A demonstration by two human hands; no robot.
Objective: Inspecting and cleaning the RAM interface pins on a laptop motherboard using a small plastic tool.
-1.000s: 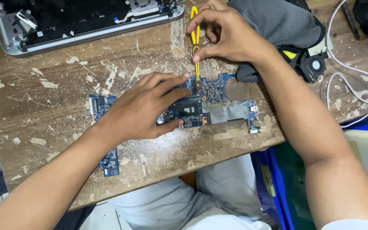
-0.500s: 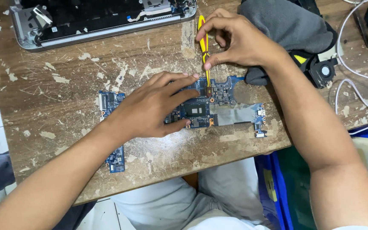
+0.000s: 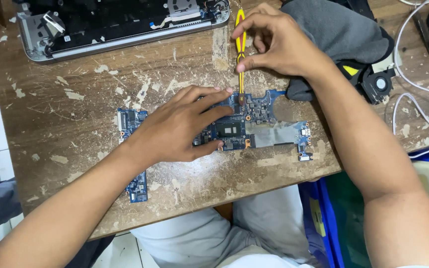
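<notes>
A blue laptop motherboard (image 3: 269,126) lies flat on a worn wooden table (image 3: 75,99). My left hand (image 3: 179,126) rests palm down on the board, fingers spread and pressing its middle. My right hand (image 3: 274,44) pinches yellow tweezers (image 3: 240,34) upright, their tip touching the board's upper edge just past my left fingertips. The board's left end (image 3: 134,149) sticks out from under my left wrist.
An opened silver laptop base (image 3: 120,22) lies at the table's far edge. A grey cloth bag (image 3: 338,34) and a small black fan (image 3: 381,84) sit at the right, with white cables (image 3: 413,99) beyond. A blue bin (image 3: 323,223) stands below the table by my knees.
The tweezers' tip has stayed on the board's upper edge while my right hand shifted slightly. My left hand keeps pressing the board. The view has drifted a little.
</notes>
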